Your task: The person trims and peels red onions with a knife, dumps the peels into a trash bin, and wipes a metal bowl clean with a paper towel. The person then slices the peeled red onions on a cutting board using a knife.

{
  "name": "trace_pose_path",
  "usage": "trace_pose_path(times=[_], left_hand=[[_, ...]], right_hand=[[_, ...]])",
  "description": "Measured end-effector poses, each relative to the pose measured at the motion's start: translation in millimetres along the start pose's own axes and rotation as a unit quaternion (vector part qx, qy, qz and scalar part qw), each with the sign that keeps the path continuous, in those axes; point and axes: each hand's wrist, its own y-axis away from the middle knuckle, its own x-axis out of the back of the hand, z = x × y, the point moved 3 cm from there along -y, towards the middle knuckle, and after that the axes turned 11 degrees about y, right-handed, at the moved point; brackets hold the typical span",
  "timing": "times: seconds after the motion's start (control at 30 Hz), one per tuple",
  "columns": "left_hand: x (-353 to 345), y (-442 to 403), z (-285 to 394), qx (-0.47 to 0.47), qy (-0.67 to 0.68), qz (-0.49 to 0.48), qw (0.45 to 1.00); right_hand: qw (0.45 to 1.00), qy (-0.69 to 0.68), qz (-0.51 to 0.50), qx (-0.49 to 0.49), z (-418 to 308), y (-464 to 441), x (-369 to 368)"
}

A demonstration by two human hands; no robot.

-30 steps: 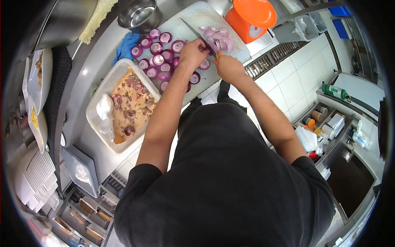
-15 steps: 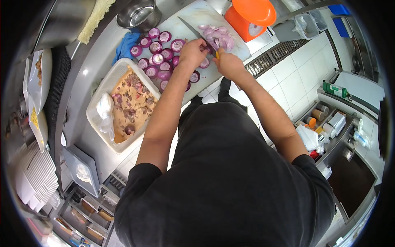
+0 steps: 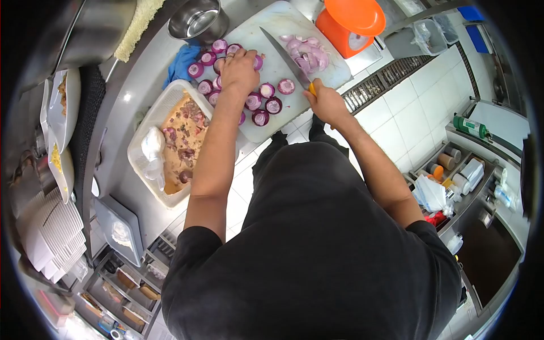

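My left hand [image 3: 239,72] reaches over the group of trimmed red onions [image 3: 253,101], its fingers spread across several of them. One red onion [image 3: 258,62] shows beside its thumb side; whether the fingers grip it is hard to see. My right hand [image 3: 328,103] is wrapped round the yellow handle of a large kitchen knife [image 3: 286,55]. The blade lies low over the white cutting board [image 3: 255,37], pointing up and left. Sliced onion pieces [image 3: 307,52] form a pile right of the blade. A lone trimmed onion [image 3: 286,86] sits near the knife handle.
Left of the board stand a white plastic basket [image 3: 136,153] holding orange sauce and onion bits, and a blue cloth [image 3: 181,65]. A steel pot [image 3: 198,22] is at the back left, an orange scale [image 3: 351,22] at the back right. A floor drain grate [image 3: 388,73] runs on the right.
My left hand has moved left, from beside the knife onto the group of onions. My right hand has shifted slightly right and down with the knife, whose blade now shows almost whole.
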Motion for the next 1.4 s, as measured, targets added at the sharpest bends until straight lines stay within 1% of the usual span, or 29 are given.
trace_pose_path(times=[0.13, 0.27, 0.37, 0.53, 0.6, 0.7, 1.0, 1.1, 1.2, 1.3, 1.4], left_hand=[[-4.8, -5.6, 0.5, -0.005, 0.004, -0.013, 1.0], [-23.3, -2.2, 27.1, -0.04, 0.079, -0.005, 0.996], [-31.3, 1.3, 44.8, -0.025, 0.128, 0.0, 0.991], [-34.9, 10.7, 46.5, -0.019, 0.236, 0.025, 0.971], [-37.2, 13.9, 42.5, -0.017, 0.267, 0.02, 0.963], [-37.8, 11.4, 43.0, -0.019, 0.293, -0.022, 0.956], [-52.5, 9.9, 40.1, -0.016, 0.289, 0.014, 0.957], [-51.6, 10.4, 40.6, -0.056, 0.26, 0.057, 0.962], [-56.5, 8.2, 38.4, -0.026, 0.287, 0.029, 0.957], [-49.5, 6.7, 41.0, -0.032, 0.263, 0.017, 0.964], [-55.8, 4.9, 36.9, -0.023, 0.301, 0.017, 0.953]], right_hand=[[1.0, 0.022, 0.004, -0.002, 7.3, 1.2, 7.6], [0.999, 0.038, 0.03, 0.005, 4.4, 4.7, 20.5], [0.997, 0.053, 0.047, 0.009, 1.2, 6.3, 28.6], [0.996, 0.076, 0.03, 0.019, -17.1, 15.5, 48.0], [0.996, 0.09, 0.018, 0.02, -26.3, 22.3, 55.0], [0.994, 0.111, 0.0, 0.016, -32.9, 25.6, 54.5], [0.989, 0.143, -0.028, 0.026, -36.7, 30.2, 54.2], [0.991, 0.133, -0.02, 0.017, -35.2, 27.6, 45.5], [0.992, 0.127, -0.015, 0.003, -33.5, 19.2, 29.1], [0.993, 0.112, -0.038, -0.027, -37.7, 11.9, 23.6], [0.994, 0.088, -0.043, -0.042, -40.0, 10.4, 19.9]])
